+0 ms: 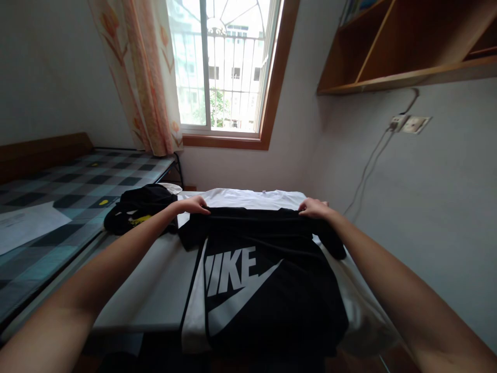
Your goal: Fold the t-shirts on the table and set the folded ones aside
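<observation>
A black T-shirt (287, 300) with a large white NIKE print and swoosh hangs and lies over the near part of the table (151, 285). My left hand (193, 205) pinches its far edge on the left. On the right, my right hand (313, 207) grips the same edge, so the cloth is stretched straight between them. White cloth (252, 198) lies flat beyond the black shirt, and more white fabric shows along its right side. Left of my left hand sits a crumpled black garment (142, 199) with a bit of yellow print.
A bed with a checked cover (128, 165) stands on the left, with a sheet of paper (33, 223) on it. Behind is a window with a curtain (145, 77). A wooden shelf (404, 77) hangs at upper right above a wall socket (416, 124) with a cord.
</observation>
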`<control>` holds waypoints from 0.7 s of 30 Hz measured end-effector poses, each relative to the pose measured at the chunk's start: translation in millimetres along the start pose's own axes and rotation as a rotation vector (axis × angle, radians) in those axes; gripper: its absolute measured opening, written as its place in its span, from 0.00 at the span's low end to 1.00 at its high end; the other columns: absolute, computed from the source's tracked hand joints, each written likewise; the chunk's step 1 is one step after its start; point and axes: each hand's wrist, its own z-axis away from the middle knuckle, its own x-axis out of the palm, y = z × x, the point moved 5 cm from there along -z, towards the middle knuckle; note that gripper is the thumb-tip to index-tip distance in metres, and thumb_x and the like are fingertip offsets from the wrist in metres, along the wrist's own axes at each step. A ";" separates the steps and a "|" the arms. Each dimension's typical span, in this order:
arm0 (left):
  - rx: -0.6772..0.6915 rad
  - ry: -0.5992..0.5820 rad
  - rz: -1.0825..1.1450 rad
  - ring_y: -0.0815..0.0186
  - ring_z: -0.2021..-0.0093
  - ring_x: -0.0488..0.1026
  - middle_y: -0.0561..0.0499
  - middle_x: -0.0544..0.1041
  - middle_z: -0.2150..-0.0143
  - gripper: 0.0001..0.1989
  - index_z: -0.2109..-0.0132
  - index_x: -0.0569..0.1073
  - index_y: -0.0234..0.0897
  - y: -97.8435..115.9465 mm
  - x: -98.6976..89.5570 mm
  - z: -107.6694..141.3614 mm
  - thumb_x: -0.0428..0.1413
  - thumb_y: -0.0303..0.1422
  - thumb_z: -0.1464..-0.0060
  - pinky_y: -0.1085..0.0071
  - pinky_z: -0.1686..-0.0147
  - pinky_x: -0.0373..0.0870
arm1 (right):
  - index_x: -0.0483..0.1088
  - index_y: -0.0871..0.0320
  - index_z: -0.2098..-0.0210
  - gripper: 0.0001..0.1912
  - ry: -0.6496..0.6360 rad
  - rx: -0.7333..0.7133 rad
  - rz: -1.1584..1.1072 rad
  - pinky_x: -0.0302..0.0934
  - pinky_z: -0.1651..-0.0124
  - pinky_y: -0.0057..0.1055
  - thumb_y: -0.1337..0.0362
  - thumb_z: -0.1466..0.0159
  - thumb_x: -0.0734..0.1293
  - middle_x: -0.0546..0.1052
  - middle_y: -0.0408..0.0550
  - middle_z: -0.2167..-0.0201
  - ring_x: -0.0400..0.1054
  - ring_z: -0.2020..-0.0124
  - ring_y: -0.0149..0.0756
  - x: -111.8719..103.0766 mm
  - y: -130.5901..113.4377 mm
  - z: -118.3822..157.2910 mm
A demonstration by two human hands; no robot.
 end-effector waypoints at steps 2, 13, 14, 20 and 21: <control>0.018 0.210 -0.033 0.62 0.68 0.69 0.51 0.73 0.72 0.11 0.71 0.75 0.36 13.0 -13.4 -3.4 0.62 0.40 0.55 0.71 0.69 0.62 | 0.80 0.52 0.62 0.12 0.207 0.045 0.097 0.55 0.42 0.51 0.68 0.43 0.68 0.77 0.53 0.54 0.66 0.46 0.52 -14.9 -5.8 -2.7; -0.084 0.796 -0.205 0.52 0.49 0.70 0.41 0.74 0.54 0.12 0.52 0.72 0.36 47.7 -36.1 -25.1 0.56 0.32 0.44 0.55 0.50 0.62 | 0.74 0.62 0.59 0.12 0.693 0.258 -0.722 0.70 0.63 0.32 0.68 0.36 0.59 0.79 0.54 0.71 0.75 0.68 0.38 -40.3 -7.5 -47.3; -0.083 0.748 -0.198 0.53 0.52 0.72 0.43 0.76 0.56 0.13 0.53 0.73 0.37 44.7 -31.7 -30.3 0.57 0.31 0.46 0.56 0.50 0.63 | 0.73 0.62 0.58 0.12 0.644 0.243 -0.829 0.70 0.66 0.30 0.69 0.37 0.60 0.79 0.53 0.70 0.75 0.70 0.36 -31.3 -6.4 -54.6; -0.065 0.438 -0.251 0.49 0.47 0.72 0.45 0.80 0.52 0.14 0.54 0.77 0.41 36.6 4.6 -54.5 0.56 0.39 0.46 0.54 0.47 0.62 | 0.72 0.62 0.53 0.17 0.463 0.219 -0.824 0.72 0.58 0.32 0.68 0.42 0.66 0.80 0.56 0.56 0.76 0.58 0.42 15.6 4.4 -71.2; -0.055 0.419 -0.261 0.49 0.46 0.72 0.45 0.79 0.51 0.14 0.54 0.78 0.41 37.5 9.7 -57.4 0.57 0.39 0.46 0.55 0.46 0.62 | 0.73 0.62 0.54 0.16 0.436 0.226 -0.759 0.70 0.54 0.34 0.67 0.42 0.66 0.80 0.57 0.55 0.75 0.54 0.44 20.8 6.0 -71.4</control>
